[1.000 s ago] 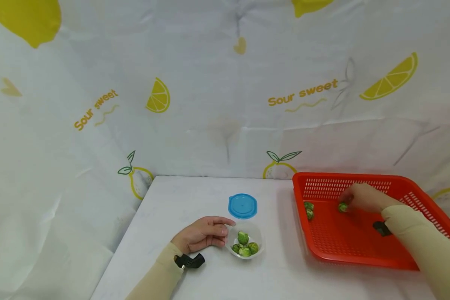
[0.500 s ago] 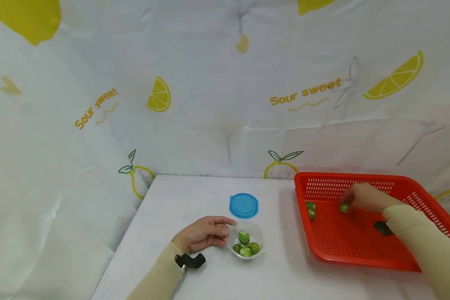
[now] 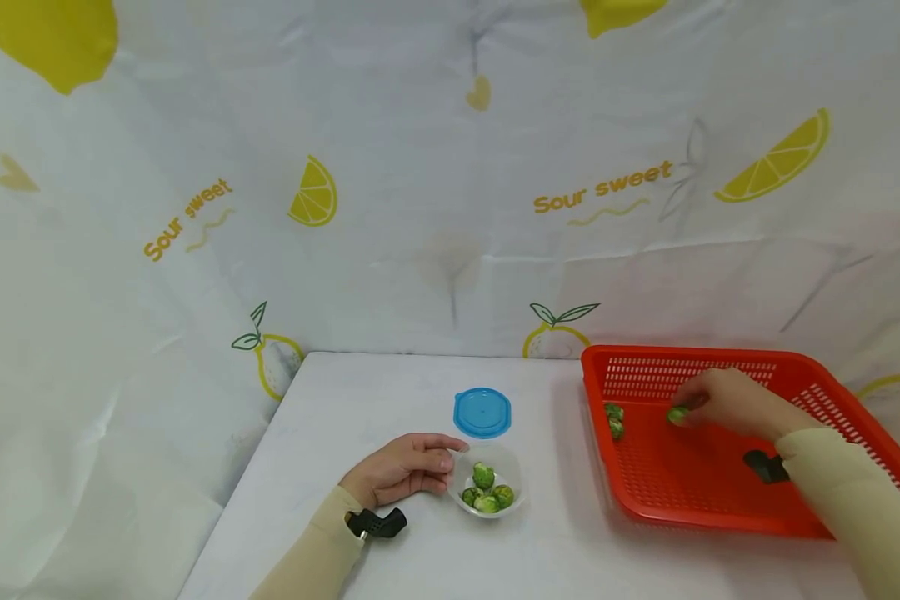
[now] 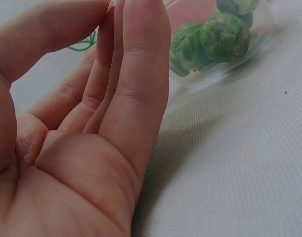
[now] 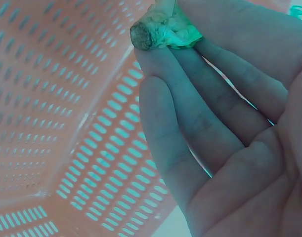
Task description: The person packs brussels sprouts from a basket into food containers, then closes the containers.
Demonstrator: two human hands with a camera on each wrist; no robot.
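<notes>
In the head view my left hand [image 3: 401, 471] is at the left side of a clear plastic bowl [image 3: 521, 483], pinching its rim between thumb and fingers. Several Brussels sprouts [image 3: 486, 502] lie in the bowl; they also show through its wall as green sprouts [image 4: 225, 37] in the left wrist view. Over the red basket's floor, my right hand [image 3: 735, 404] pinches one Brussels sprout [image 3: 677, 415] with thumb and fingertips. The right wrist view shows the brown cut stem end of this held sprout [image 5: 163, 32].
The red perforated basket [image 3: 712, 521] stands at the right of the white table [image 3: 390, 392]. A few more sprouts [image 3: 615, 422] lie against its left wall. Behind the bowl lies a blue lid [image 3: 482, 412]. A lemon-print sheet [image 3: 420, 167] hangs along the back and left.
My right hand has shifted slightly left in the basket with the sprout between its fingertips, and its wrist has turned a little. The left hand and bowl stay put.
</notes>
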